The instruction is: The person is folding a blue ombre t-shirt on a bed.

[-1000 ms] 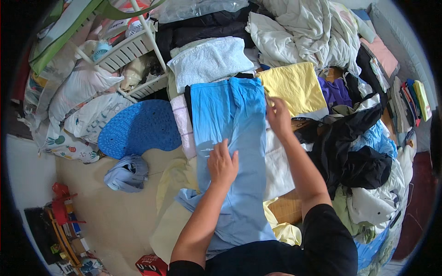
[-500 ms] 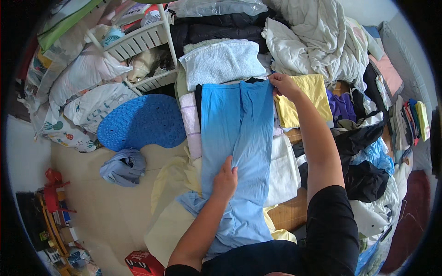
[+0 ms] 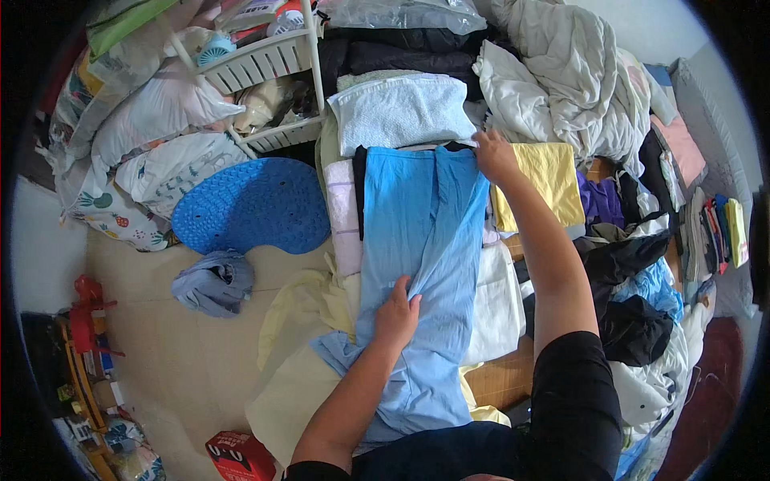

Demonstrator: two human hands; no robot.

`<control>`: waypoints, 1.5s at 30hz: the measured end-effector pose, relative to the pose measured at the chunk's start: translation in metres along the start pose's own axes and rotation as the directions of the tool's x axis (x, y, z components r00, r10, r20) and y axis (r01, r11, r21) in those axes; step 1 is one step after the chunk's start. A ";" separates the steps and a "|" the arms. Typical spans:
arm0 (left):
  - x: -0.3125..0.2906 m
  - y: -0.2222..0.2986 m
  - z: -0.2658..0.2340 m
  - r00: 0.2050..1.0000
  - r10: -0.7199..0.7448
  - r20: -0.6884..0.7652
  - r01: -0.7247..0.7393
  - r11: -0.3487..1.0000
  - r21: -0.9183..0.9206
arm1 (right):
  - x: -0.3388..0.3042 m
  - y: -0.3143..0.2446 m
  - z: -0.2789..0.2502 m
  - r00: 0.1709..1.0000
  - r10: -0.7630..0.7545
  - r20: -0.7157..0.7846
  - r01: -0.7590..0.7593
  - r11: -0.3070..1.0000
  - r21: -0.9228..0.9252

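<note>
A garment shading from bright to pale blue point(image 3: 401, 208) lies lengthwise in front of me, its far edge straight and its near part bunched against my body. I cannot tell what kind of garment it is. My right hand point(image 3: 496, 159) is closed at its far right corner, fingertips at the edge. Lower down, my left hand point(image 3: 396, 317) rests on the cloth, fingers stretched out and thumb apart, beside a lengthwise crease. A folded yellow cloth point(image 3: 541, 186) sits just right of my right hand. Beyond the far edge is a folded light blue towel point(image 3: 405, 112).
White folded cloth point(image 3: 496, 309) lies right of the garment; a heap of dark clothes point(image 3: 634, 321) is farther right. On the left are a blue studded mat point(image 3: 253, 204), a crumpled grey-blue cloth point(image 3: 212, 282) and a white basket rack point(image 3: 257, 70). A white quilt point(image 3: 561, 80) fills the far right.
My right hand stays at the garment's far right corner, and my left hand has barely shifted on the cloth. The whole view has moved slightly.
</note>
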State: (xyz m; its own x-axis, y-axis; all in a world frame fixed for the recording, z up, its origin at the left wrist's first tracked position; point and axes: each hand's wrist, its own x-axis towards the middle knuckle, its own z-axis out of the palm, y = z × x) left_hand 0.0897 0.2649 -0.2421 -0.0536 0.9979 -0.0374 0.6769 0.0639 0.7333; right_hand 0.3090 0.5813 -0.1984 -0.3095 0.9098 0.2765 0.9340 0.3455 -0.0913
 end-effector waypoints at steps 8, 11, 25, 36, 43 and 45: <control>-0.003 0.006 -0.015 0.998 -0.067 0.018 0.069 0.982 -0.177 | 0.031 -0.041 -0.022 0.984 0.011 0.178 -0.062 0.958 0.279; -0.006 0.005 -0.013 1.000 -0.024 -0.014 0.020 0.974 -0.225 | 0.042 -0.042 -0.017 0.923 0.062 0.379 -0.160 0.959 0.233; -0.016 0.008 -0.020 0.998 -0.055 -0.009 0.048 0.932 -0.359 | 0.045 -0.032 -0.014 0.866 0.004 0.500 -0.259 0.859 0.441; -0.015 0.006 -0.014 0.998 -0.003 -0.059 -0.017 0.940 -0.342 | 0.047 -0.037 -0.029 0.813 -0.024 0.581 -0.170 0.946 0.277; -0.014 0.007 -0.019 0.996 -0.072 0.045 0.083 0.937 -0.339 | 0.044 -0.036 -0.040 0.782 0.042 0.622 -0.192 0.966 0.175; -0.014 0.009 -0.021 0.992 -0.103 0.076 0.123 0.929 -0.349 | 0.042 -0.030 -0.042 0.781 0.023 0.624 -0.249 0.928 0.278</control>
State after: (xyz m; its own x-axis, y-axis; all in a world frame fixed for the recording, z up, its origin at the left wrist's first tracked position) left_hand 0.0815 0.2512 -0.2209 -0.0671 0.9842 -0.1638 0.3662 0.1770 0.9135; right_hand 0.2761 0.5994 -0.1437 -0.3319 0.8619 -0.3834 0.8938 0.1575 -0.4198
